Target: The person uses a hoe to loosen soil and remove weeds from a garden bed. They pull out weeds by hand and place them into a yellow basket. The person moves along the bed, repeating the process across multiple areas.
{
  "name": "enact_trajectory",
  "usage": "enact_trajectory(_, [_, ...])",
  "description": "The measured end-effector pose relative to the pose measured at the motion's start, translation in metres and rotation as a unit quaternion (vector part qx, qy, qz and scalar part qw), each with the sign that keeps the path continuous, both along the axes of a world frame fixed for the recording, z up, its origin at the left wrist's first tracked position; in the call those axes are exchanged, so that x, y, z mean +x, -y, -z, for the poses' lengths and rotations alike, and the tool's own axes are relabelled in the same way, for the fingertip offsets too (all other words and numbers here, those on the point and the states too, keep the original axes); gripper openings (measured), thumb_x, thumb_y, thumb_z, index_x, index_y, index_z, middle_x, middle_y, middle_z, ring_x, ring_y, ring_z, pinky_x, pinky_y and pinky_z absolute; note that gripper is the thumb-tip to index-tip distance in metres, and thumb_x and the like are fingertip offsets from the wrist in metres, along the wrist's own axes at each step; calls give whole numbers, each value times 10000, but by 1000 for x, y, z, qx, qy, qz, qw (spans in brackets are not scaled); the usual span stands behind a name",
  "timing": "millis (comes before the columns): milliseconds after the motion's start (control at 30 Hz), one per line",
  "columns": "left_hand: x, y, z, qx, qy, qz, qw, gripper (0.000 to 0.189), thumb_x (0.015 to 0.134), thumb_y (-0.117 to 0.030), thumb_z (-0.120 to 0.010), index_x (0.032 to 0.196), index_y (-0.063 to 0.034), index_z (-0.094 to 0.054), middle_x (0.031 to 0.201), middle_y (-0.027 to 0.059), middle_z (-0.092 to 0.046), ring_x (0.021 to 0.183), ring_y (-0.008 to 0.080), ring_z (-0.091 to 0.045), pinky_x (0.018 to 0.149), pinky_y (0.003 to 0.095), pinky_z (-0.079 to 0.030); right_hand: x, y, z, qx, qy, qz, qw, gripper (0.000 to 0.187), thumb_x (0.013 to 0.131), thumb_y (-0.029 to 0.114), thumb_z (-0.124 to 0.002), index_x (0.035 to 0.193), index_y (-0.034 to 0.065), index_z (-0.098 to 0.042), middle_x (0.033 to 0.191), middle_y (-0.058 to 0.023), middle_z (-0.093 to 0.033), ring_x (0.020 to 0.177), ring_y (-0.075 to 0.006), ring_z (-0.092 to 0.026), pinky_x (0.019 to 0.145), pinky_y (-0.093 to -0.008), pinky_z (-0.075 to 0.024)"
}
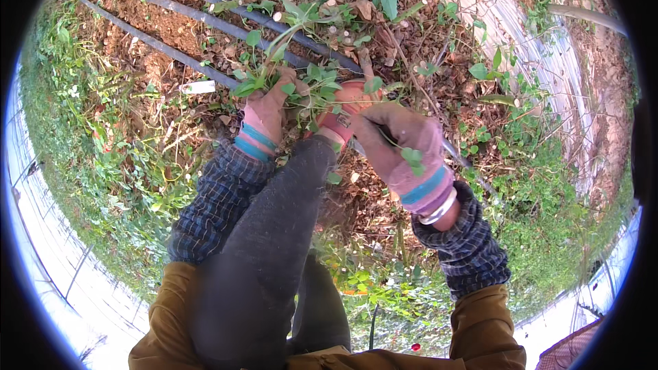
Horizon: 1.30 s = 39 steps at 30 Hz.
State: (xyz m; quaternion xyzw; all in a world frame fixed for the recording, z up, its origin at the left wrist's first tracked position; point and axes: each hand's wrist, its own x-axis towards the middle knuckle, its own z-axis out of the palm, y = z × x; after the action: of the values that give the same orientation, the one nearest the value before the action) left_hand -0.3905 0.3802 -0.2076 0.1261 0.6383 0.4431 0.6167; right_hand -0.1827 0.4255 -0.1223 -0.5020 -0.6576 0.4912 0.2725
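My left hand, in a pink work glove with blue bands, grips a bunch of leafy green weeds just left of my foot. The stems rise past its fingertips. My right hand, gloved alike, is curled beside the ankle, right of the foot. A thin weed sprig runs out of its grip and over the palm side of the glove. Between the hands, an orange-red shoe stands on the litter, partly covered by leaves. What the right fingertips touch is hidden.
Several black irrigation hoses cross the soil at upper left. A white tag lies near them. Cut stubs stick up ahead. Clear plastic sheeting stretches along the right. A grey rod or hose shows beyond my right hand.
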Motion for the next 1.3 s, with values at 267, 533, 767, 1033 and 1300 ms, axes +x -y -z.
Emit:
enact_trajectory(267, [16, 33, 12, -11, 104, -52, 993, 212, 909, -192, -515, 1055, -40, -538, 831, 42, -599, 705, 166, -592, 554, 271, -500, -24, 72, 40, -2, 143, -75, 987, 306, 756, 211, -624, 1012, 54, -562, 829, -149, -615, 743, -323, -623, 616, -423, -494])
enact_trajectory(533, [34, -22, 20, 43, -123, -78, 988, 339, 775, -207, -720, 1007, -79, -509, 756, 16, -569, 555, 144, -537, 422, 281, -406, 52, 116, 69, -111, 282, 30, 953, 337, 815, 178, -617, 1109, 33, -537, 838, -199, -606, 687, -354, -614, 591, -428, -495])
enact_trajectory(767, [15, -51, 75, 106, -101, -119, 982, 534, 757, -250, -745, 1118, 55, -496, 811, 72, -594, 634, 144, -538, 535, 297, -452, 61, 153, 50, -322, 9, 163, 932, 277, 887, 155, -530, 1128, 17, -542, 640, -121, -555, 554, -199, -573, 498, -331, -420])
enact_trajectory(1033, [-5, -55, 64, 2, -345, -25, 938, 497, 750, -323, -735, 1068, 27, -579, 788, 90, -628, 647, 171, -552, 564, 342, -450, 115, 192, -23, -492, -83, 184, 847, 327, 898, 157, -532, 1192, 13, -530, 665, 44, -475, 574, -28, -413, 490, -213, -344])
enact_trajectory(1300, [-29, -38, 72, 131, -100, -109, 980, 395, 731, -116, -761, 1049, 6, -561, 910, 86, -619, 690, 149, -588, 587, 293, -482, 58, 190, -3, -239, 104, 156, 953, 371, 847, 102, -565, 1204, 16, -515, 823, -163, -619, 659, -235, -628, 559, -313, -483])
